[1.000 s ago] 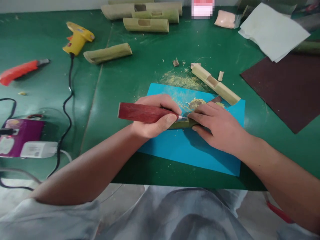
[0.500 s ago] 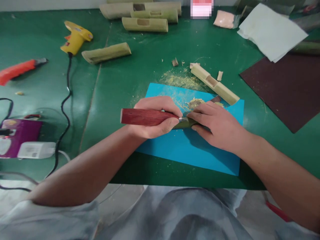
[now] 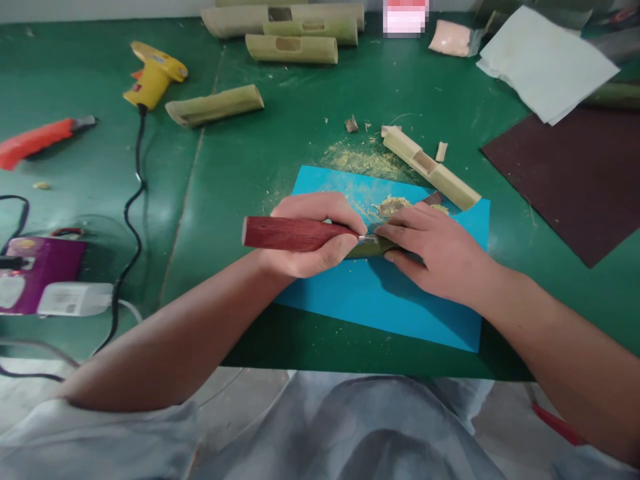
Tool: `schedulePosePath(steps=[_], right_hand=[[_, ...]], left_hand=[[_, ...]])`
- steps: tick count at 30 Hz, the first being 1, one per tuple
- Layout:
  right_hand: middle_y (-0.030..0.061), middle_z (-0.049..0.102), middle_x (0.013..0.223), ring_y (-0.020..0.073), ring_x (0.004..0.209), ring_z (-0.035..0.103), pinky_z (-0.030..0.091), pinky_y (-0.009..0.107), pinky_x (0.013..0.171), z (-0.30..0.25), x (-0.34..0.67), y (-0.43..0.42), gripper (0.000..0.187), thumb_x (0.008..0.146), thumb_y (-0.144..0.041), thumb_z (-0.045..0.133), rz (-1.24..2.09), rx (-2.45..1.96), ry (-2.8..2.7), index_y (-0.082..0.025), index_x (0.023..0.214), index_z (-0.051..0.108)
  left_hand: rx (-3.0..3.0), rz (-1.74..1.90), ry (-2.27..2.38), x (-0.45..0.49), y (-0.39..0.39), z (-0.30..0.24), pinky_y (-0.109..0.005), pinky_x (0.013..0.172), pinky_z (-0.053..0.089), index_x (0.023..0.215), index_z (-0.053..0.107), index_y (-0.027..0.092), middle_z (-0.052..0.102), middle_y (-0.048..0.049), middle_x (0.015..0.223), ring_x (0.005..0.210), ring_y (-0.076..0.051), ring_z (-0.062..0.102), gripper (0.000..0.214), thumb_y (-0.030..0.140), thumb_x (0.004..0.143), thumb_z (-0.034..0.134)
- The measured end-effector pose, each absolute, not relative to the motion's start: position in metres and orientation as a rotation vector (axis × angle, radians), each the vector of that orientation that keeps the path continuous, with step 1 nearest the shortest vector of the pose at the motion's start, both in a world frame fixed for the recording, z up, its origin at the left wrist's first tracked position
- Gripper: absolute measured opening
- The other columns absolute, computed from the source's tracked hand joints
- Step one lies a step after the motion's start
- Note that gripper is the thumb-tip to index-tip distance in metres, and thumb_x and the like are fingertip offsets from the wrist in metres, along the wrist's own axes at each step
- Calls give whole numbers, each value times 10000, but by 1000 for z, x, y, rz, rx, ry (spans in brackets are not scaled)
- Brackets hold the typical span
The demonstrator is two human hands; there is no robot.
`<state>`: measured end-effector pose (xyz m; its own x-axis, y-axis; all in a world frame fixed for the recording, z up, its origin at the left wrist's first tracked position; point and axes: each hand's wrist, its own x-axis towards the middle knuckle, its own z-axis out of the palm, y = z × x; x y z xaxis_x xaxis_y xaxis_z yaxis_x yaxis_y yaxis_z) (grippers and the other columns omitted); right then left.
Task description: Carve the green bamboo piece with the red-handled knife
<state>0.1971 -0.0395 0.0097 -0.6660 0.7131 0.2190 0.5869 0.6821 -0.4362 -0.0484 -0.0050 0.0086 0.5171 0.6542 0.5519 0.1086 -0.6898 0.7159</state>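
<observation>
1. Green bamboo piece [image 3: 370, 250] is found on the blue sheet [image 3: 395, 300], held by the right hand [image 3: 445, 253], its right end covered.
2. Red-handled tool [image 3: 295, 233] is grasped in the left hand [image 3: 305, 265], metal tip at the bamboo.
3. Cutting is judged unfinished: shavings [image 3: 395, 202] are heaped nearby; a neighbouring tube [image 3: 453, 185] is already notched. Depth of the present cut cannot be told.

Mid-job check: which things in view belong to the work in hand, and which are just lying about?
In use:
- red-handled tool, in the left hand
- green bamboo piece, held by the right hand
- blue sheet beneath

Apparently lying about:
- yellow glue gun
- orange-handled tool
- dark brown sheet
- white paper
</observation>
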Motion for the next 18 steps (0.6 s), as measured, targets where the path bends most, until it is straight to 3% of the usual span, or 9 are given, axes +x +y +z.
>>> schedulePosePath(steps=[9,18], right_hand=[[133,708,1072,309,998,619,483,455,823,8,197,-40,269,993,-261,539,469,-1002,-2505,-155,1159,721],[147,708,1098,314,1002,614,500,473,838,9,198,-40,289,1010,-266,532,451,-991,-2510,-128,1186,715]], left_hand=[[2218,980,579,-38,-8,22,-293,716,562,829,700,230,741,-21,797,757,-163,712,47,221,873,717],[2141,1226,567,-35,-7,13,-289,496,464,643,562,229,592,6,570,508,-126,563,235,215,860,652]])
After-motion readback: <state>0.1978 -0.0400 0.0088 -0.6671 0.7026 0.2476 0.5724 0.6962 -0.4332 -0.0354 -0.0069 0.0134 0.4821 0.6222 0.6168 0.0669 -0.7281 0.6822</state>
